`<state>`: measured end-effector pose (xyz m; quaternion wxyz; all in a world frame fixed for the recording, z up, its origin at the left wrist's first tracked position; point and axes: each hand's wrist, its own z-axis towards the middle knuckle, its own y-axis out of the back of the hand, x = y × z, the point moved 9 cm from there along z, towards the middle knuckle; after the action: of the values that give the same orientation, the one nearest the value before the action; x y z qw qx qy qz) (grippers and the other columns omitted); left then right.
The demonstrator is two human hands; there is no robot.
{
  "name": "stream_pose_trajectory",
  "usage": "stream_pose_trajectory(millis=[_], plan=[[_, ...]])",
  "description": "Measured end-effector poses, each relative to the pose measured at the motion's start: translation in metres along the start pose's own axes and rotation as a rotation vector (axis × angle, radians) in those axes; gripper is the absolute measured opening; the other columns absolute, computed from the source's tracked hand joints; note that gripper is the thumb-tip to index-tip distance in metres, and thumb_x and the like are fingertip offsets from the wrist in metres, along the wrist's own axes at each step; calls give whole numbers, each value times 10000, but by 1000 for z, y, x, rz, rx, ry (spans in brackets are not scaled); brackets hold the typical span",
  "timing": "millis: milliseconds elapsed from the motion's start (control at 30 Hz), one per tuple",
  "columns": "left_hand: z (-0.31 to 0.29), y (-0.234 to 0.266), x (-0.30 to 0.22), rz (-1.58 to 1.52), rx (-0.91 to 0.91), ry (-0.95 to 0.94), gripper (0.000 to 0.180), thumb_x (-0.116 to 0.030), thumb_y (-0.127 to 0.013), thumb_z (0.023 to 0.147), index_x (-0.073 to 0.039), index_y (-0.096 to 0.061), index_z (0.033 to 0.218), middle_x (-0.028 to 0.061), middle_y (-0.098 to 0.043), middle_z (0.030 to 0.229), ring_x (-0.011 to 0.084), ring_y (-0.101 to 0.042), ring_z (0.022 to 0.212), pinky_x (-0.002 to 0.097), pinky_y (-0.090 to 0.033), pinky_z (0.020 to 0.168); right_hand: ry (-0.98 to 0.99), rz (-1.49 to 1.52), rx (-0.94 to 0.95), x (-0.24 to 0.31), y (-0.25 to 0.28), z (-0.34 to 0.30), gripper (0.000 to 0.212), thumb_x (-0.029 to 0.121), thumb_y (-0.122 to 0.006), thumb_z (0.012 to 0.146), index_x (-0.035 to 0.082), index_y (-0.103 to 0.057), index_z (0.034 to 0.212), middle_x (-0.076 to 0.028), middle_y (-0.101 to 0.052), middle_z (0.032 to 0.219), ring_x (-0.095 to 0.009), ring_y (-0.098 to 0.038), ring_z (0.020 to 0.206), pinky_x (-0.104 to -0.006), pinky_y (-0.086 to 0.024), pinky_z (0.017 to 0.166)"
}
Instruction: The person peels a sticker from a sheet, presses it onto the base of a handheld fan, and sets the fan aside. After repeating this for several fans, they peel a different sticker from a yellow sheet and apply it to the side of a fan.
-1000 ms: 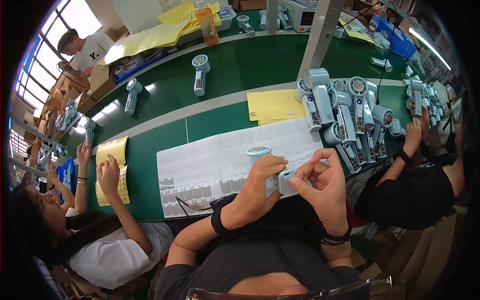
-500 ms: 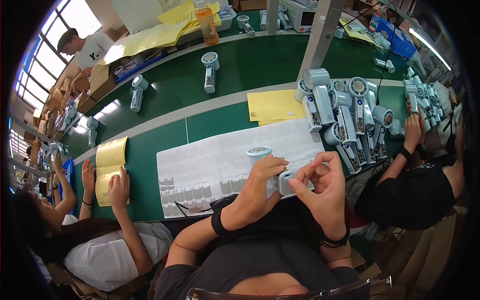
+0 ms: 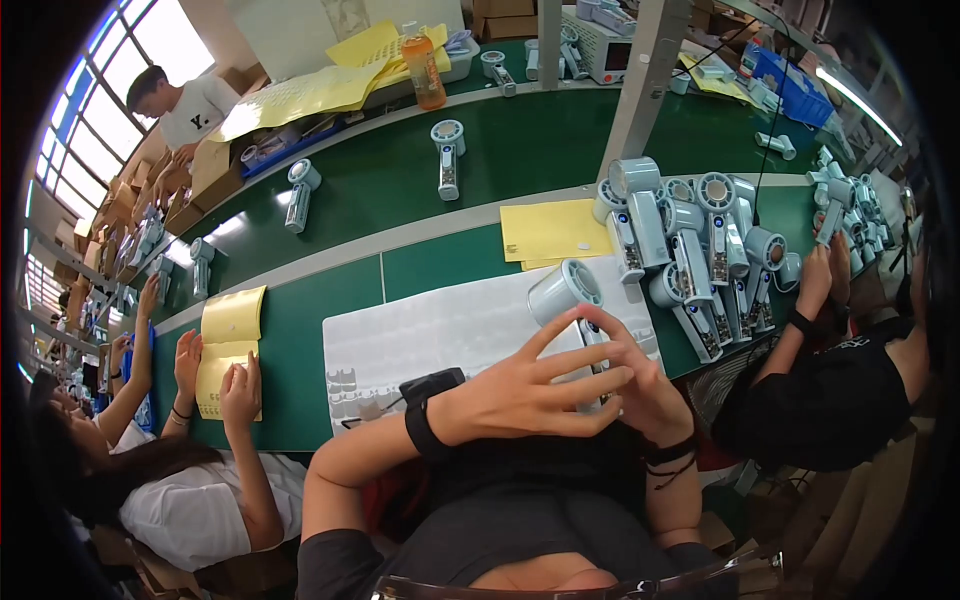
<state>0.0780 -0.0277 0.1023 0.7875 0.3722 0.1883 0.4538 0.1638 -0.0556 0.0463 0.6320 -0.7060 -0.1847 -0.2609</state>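
A pale blue handheld fan (image 3: 566, 292) is over the white sticker sheet (image 3: 400, 335), its round head tilted up and to the right. My right hand (image 3: 655, 395) closes around its handle, which is mostly hidden behind my fingers. In front of the handle, my left hand (image 3: 510, 392) reaches across with its fingers spread. One left fingertip meets my right fingers just below the fan head. Whether my left thumb touches the fan is hidden. Greyish peel-off shapes show along the sheet's lower left.
A pile of similar fans (image 3: 700, 240) lies to the right, beside yellow sheets (image 3: 545, 232). Beyond, several fans lie on a green conveyor belt (image 3: 380, 180) behind a metal rail. Co-workers sit on both sides; the left one handles a yellow sheet (image 3: 232, 310). A metal post (image 3: 645, 90) rises behind.
The fan has turned, so its head tilts right and its handle end no longer shows. My left hand has swung across the handle with fingers spreading. Fans on the belt appear shifted right.
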Motion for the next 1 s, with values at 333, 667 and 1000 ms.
stream_pose_trajectory(millis=[333, 667, 1000], plan=[[-58, -13, 206, 219, -165, 686, 745, -254, -790, 797, -15, -384, 1375, 209, -398, 1404, 393, -379, 1293, 455, -284, 1122, 581, -1074, -463, 81, 56, -26, 591, 82, -652, 919, 76, -404, 1456, -90, -570, 1266, -171, -596, 1049, -312, -482, 912], [-127, -59, 340, 433, 142, 1298, 573, -460, -714, 808, 14, -520, 1066, 208, -598, 1079, 385, -608, 1022, 491, -525, 776, 788, -1865, -768, 88, 61, -68, 558, 92, -721, 835, -3, -491, 1334, -148, -582, 1112, -283, -565, 893, -380, -472, 807], [-124, -54, 345, 364, -53, 1320, 326, -268, -709, 788, 28, -602, 873, 205, -644, 926, 380, -646, 868, 454, -536, 747, 810, -1971, -937, 44, 84, -71, 448, 113, -758, 784, 23, -584, 1187, -152, -573, 1089, -363, -534, 1010, -446, -448, 863]])
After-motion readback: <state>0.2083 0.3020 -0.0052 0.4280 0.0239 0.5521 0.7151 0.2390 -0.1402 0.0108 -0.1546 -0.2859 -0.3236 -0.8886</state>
